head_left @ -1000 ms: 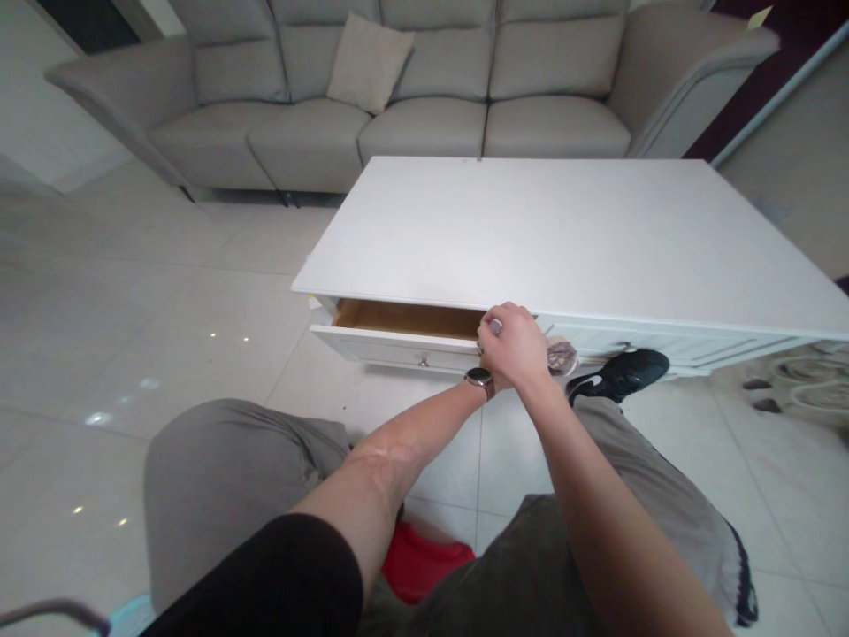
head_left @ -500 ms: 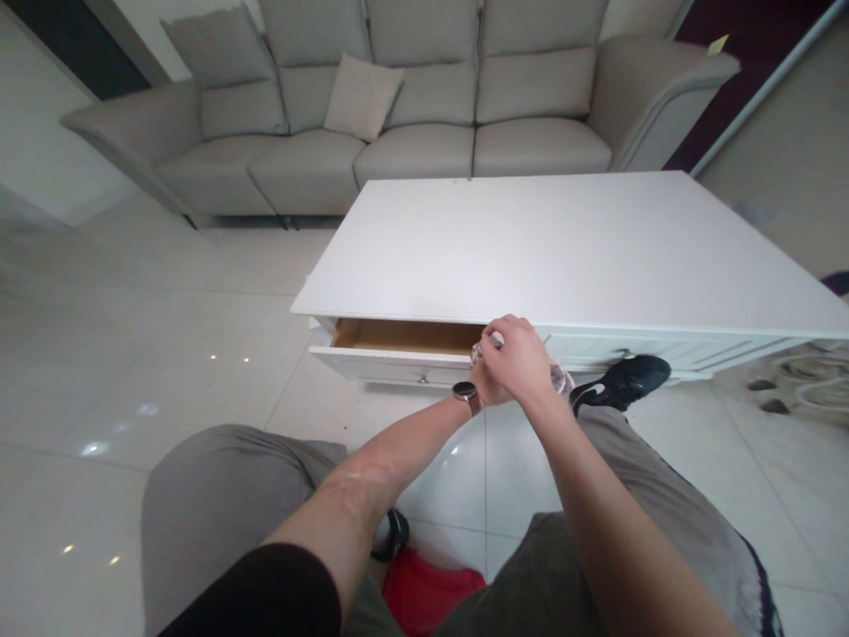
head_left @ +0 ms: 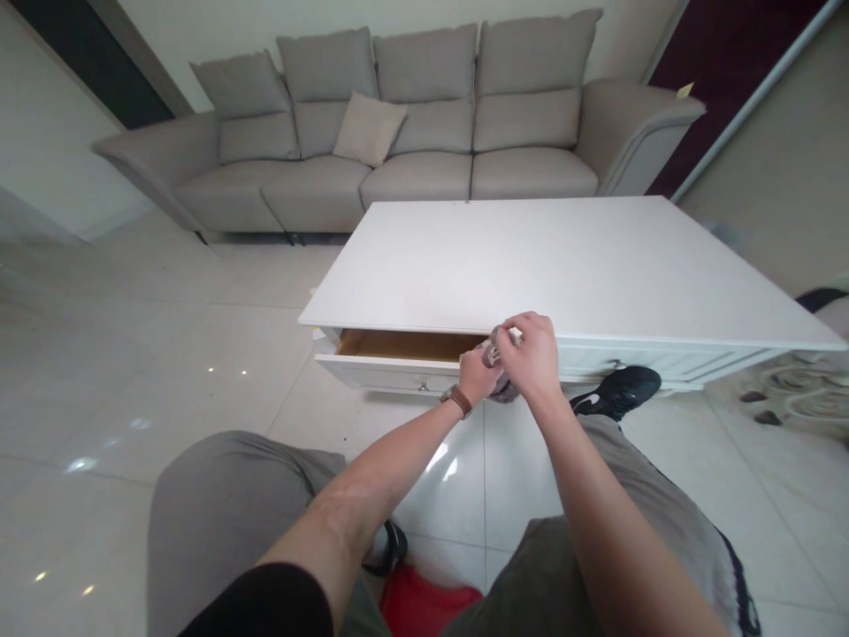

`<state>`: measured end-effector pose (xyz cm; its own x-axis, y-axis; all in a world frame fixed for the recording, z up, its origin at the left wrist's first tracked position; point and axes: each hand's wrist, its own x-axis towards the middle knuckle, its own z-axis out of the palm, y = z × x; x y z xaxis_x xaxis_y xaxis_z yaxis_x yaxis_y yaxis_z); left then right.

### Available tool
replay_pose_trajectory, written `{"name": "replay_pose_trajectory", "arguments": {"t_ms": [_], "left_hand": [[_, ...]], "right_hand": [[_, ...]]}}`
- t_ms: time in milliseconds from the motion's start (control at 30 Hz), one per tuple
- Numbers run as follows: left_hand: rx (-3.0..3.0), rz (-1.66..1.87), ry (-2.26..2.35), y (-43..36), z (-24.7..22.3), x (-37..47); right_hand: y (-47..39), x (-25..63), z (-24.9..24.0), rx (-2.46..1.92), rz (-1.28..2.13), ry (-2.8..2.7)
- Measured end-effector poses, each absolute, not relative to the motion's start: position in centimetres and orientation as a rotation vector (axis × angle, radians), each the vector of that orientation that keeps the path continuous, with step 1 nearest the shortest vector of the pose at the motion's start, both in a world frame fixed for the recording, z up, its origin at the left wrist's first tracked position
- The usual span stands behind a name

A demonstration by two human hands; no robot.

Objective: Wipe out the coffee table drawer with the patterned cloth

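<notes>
A patterned greyish cloth (head_left: pixel 504 389) is bunched between my hands at the front edge of the white coffee table (head_left: pixel 531 265). My left hand (head_left: pixel 478 376), below a brown watch strap, is closed round its left side. My right hand (head_left: pixel 534 349) pinches the upper part of the cloth, its fingertips beside the left hand. Just left of the hands, the white drawer (head_left: pixel 391 367) stands pulled out, its wooden inside partly visible.
A grey sofa (head_left: pixel 417 177) with a light cushion (head_left: pixel 370 128) stands behind the table. My black shoe (head_left: pixel 620 392) rests against the table's front on the right. Something red (head_left: pixel 428 606) lies on the floor between my legs. A patterned rug (head_left: pixel 806 394) is at the right.
My left hand has shifted slightly left and turned, and the right hand has moved a little right. More of the cloth shows between them. The view has tilted up slightly.
</notes>
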<state>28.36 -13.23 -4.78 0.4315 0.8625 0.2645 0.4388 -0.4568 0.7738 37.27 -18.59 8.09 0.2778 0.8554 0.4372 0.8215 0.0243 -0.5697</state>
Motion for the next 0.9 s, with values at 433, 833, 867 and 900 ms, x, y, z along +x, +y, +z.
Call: {"name": "replay_pose_trajectory", "arguments": {"t_ms": [433,833,867,900], "left_hand": [[3.065,0.483,0.598,-11.2,-8.7,16.3],[2.974,-0.040,1.031,-8.4,-3.7,7.9],[2.913,-0.096,1.115,-8.8,-3.3,7.6],[2.841,-0.161,1.187,-9.3,-2.9,7.2]], "right_hand": [[-19.6,38.0,8.8,-1.695,0.056,-1.465],[-18.7,37.5,6.0,-2.035,0.480,-1.711],[-18.5,37.3,5.0,-2.125,0.613,-1.769],[-18.2,37.1,4.0,-2.205,0.727,-1.815]]}}
